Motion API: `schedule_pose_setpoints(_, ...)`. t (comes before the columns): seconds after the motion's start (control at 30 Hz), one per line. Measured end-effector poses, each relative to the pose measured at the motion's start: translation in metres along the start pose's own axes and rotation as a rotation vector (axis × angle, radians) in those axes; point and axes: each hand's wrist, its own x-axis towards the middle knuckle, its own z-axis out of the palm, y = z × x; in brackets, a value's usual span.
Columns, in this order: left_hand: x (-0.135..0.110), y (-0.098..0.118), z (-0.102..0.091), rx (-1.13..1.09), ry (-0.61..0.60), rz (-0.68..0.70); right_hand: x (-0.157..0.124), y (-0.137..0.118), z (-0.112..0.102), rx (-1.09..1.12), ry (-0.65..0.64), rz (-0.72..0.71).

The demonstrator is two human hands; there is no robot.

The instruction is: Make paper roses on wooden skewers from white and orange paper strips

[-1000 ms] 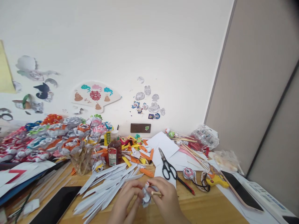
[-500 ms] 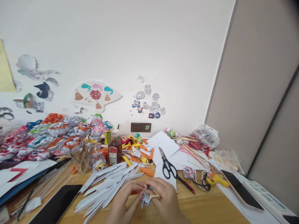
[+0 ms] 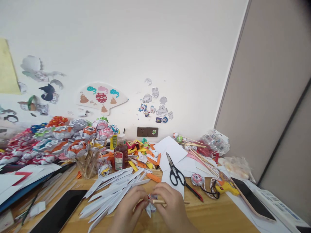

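Low in the head view, my two hands meet over the wooden table around a small folded white paper flower (image 3: pixel 150 211). My left hand (image 3: pixel 132 207) pinches its left side between thumb and fingertips. My right hand (image 3: pixel 171 207) is closed on a thin wooden stick (image 3: pixel 159 202) that reaches the flower from the right. Fingers cover much of the flower's upper part. Left of my hands lies a fan of folded white paper strips (image 3: pixel 111 192). Just beyond my right hand are black-handled scissors (image 3: pixel 175 173) on white paper.
Finished paper flowers (image 3: pixel 58 139) are heaped at the left. A brown-red bottle (image 3: pixel 120 155) stands near orange and yellow paper strips (image 3: pixel 145 158). A yellow glue gun (image 3: pixel 227 188) and a phone (image 3: pixel 252 199) lie right; another phone (image 3: pixel 59 210) lies left. A wall (image 3: pixel 170 48) rises behind.
The camera view has shifted slightly. My fingers have moved a little around the paper flower, and the stick has turned slightly; both hands keep hold.
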Motion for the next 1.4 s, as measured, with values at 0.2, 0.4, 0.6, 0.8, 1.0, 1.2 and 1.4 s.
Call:
schedule_pose_setpoints(0.2,-0.002,-0.004,-0.003,0.024,-0.051,0.04,0.004,-0.001,-0.005,0.076,-0.05,-0.015)
schedule_pose_setpoints(0.4,0.001,-0.001,-0.005,0.016,-0.07,0.08,0.007,0.0,-0.01,0.114,-0.091,0.017)
schedule_pose_setpoints(0.6,0.002,0.001,-0.005,0.003,-0.085,0.06,0.007,0.003,-0.01,0.162,-0.113,0.086)
schedule_pose_setpoints(0.8,0.006,0.004,-0.006,-0.041,-0.192,-0.212,0.004,0.007,-0.004,0.126,-0.178,0.274)
schedule_pose_setpoints(1.0,0.006,0.005,0.002,-0.246,-0.268,-0.463,0.0,0.013,-0.005,0.144,-0.375,0.394)
schedule_pose_setpoints(1.2,-0.004,-0.014,0.018,-0.395,-0.343,-0.562,-0.001,0.012,-0.002,0.122,-0.384,0.403)
schedule_pose_setpoints(1.4,-0.004,-0.023,0.018,-0.334,-0.415,-0.596,-0.005,0.014,0.006,0.028,-0.444,0.475)
